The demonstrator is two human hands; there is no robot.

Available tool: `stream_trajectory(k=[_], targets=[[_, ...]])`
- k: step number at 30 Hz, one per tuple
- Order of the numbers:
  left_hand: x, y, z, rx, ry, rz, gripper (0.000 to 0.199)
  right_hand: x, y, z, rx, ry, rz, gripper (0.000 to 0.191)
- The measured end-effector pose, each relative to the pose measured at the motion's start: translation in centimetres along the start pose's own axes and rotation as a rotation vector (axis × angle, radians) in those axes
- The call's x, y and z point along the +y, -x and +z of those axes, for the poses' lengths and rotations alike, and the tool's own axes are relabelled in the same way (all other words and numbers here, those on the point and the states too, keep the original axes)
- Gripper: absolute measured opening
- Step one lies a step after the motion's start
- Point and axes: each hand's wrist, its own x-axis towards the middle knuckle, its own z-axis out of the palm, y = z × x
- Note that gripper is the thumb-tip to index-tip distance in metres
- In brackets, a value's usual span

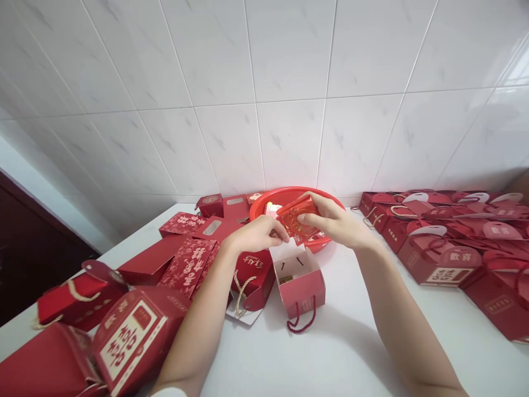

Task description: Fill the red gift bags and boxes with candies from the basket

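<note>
A red gift box (pixel 303 286) with a white inside and a dark red rope handle stands open on the table in front of me. Its near side faces me, and something small and yellowish lies inside. My left hand (pixel 262 231) is closed at the raised back flap of this box, fingertips pinched on its edge. My right hand (pixel 326 218) grips a shiny red packet (pixel 295 212) with gold print just above and behind the box. Behind both hands sits a red plastic basket (pixel 264 197) with small wrapped items inside, partly hidden by my hands.
Another red box (pixel 258 278) with a cream rope handle lies left of the open one. Several red boxes and flat cartons (pixel 190 264) crowd the table's left side. Rows of closed red gift boxes (pixel 438 253) fill the right. A tiled wall (pixel 289 132) rises behind.
</note>
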Motion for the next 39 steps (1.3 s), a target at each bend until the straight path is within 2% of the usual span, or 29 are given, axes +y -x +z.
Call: stream_trajectory(k=[3, 6, 8, 13, 16, 20, 23, 26, 30, 34, 36, 39], targets=[[0.2, 0.0, 0.0, -0.013, -0.013, 0.033, 0.01, 0.0, 0.1, -0.1, -0.207, 0.123, -0.007, 0.015], [0.4, 0.0, 0.0, -0.06, -0.005, 0.059, 0.014, 0.3, -0.1, -0.2, -0.386, 0.353, 0.047, 0.012], [0.4, 0.1, 0.0, -0.057, -0.01, 0.052, 0.019, 0.6, -0.2, -0.3, -0.454, 0.45, 0.093, 0.015], [0.3, 0.0, 0.0, -0.04, -0.048, 0.028, 0.023, 0.1, 0.2, -0.9, -0.424, 0.541, 0.151, 0.023], [0.6, 0.2, 0.0, -0.075, -0.048, 0.028, 0.023, -0.9, 0.9, -1.1, -0.418, 0.6, 0.137, 0.022], [1.3, 0.7, -0.1, -0.127, -0.075, 0.014, 0.026, -1.8, 1.8, -0.8, -0.462, 0.721, 0.227, 0.017], [1.8, 1.1, -0.1, -0.15, -0.117, -0.002, 0.032, -1.6, 1.9, -0.3, -0.478, 0.827, 0.28, 0.019], [2.3, 1.5, 0.0, -0.176, -0.148, 0.008, 0.031, -0.9, 1.5, 0.3, -0.435, 0.968, 0.319, 0.027], [3.0, 1.7, 0.3, -0.266, -0.104, 0.058, 0.02, -0.1, 0.8, 0.9, -0.416, 1.108, 0.365, 0.03], [3.0, 1.5, 0.9, -0.445, -0.007, 0.109, 0.011, 0.0, 0.2, 1.8, -0.421, 1.17, 0.405, 0.034], [2.8, 1.4, 1.2, -0.503, 0.005, 0.107, 0.017, -0.2, 0.0, 2.2, -0.431, 1.196, 0.425, 0.037], [2.5, 1.4, 1.2, -0.514, 0.017, 0.085, 0.03, -0.3, -0.2, 2.7, -0.438, 1.203, 0.431, 0.037]])
